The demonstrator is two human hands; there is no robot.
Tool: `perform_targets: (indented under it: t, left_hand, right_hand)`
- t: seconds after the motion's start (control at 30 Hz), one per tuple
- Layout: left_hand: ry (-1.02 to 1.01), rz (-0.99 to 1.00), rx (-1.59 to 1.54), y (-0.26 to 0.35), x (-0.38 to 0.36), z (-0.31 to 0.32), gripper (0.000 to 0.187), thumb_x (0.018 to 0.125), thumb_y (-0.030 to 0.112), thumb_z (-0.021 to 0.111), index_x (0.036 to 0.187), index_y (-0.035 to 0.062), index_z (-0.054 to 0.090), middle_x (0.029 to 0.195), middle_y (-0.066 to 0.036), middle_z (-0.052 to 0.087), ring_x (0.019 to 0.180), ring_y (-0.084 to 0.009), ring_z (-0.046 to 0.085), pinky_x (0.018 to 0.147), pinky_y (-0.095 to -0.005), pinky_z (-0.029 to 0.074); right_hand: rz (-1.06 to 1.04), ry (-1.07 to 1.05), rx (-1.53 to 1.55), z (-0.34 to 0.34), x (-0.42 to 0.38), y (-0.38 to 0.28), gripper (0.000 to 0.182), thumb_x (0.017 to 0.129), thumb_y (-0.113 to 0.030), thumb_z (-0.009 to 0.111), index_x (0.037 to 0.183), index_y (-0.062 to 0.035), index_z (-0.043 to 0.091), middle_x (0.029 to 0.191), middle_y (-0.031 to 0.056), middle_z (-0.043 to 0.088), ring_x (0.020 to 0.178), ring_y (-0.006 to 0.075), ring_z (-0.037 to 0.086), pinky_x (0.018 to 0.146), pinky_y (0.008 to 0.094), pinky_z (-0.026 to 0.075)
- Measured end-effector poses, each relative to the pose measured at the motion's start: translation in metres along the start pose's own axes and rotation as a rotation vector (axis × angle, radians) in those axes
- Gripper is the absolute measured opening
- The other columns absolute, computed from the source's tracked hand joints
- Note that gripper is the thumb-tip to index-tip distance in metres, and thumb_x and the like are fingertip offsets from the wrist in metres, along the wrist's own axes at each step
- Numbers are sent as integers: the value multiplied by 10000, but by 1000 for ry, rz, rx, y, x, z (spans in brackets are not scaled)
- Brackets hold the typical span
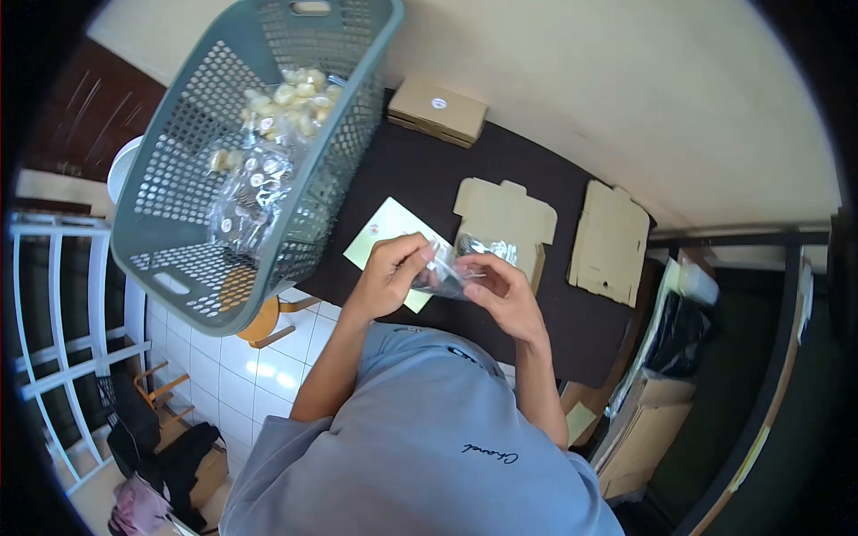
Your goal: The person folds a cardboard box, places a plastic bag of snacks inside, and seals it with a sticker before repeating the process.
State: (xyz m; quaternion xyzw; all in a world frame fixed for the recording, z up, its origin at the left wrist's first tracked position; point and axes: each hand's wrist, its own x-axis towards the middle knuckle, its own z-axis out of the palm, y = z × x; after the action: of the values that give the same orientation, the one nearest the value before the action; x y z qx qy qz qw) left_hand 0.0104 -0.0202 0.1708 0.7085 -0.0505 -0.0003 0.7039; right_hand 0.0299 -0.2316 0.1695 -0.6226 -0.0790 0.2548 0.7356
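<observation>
Left grip (391, 275) and right grip (505, 293) both pinch one clear bag (433, 283), 7 o'clock side of surface (567, 317). One open box (505, 213) at 1 o'clock from bag; one basket (331, 170) at 10.

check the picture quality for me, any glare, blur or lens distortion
Head view: strong fisheye bowing, with black corners; head view: bright glare on the white floor tiles; head view: shine and slight softness on the clear bag between the left hand and right hand, so its contents are hard to make out.
</observation>
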Motion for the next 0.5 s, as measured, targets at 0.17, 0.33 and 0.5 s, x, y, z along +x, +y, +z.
perform_targets:
  t: [0.17, 0.33, 0.5]
  left_hand:
    - [-246, 47, 115, -17, -5, 17, 184, 922, 69, 537, 783, -39, 588, 646, -104, 577, 573, -166, 564, 549, -300, 432]
    - [-113, -102, -68, -36, -15, 32, 244, 959, 98, 528, 765, -28, 604, 670, -69, 603, 583, -117, 577, 545, -263, 445]
    - [-36, -169, -117, -54, 3, 22, 251, 968, 153, 550, 797, -22, 604, 677, -48, 589, 586, -125, 612, 545, -255, 461]
  right_hand:
    - [19, -69, -199, 7, -7, 6, 115, 883, -88, 667, 895, 20, 630, 749, 32, 632, 668, 82, 544, 585, 254, 430]
    - [-27, 9, -427, 10, -8, 6, 188, 918, -139, 606, 808, 13, 611, 628, 76, 579, 539, 104, 502, 485, 279, 377]
    - [-50, 92, -424, 4, -14, 5, 225, 920, -132, 614, 737, -1, 604, 597, 16, 562, 553, 51, 461, 483, 250, 350]
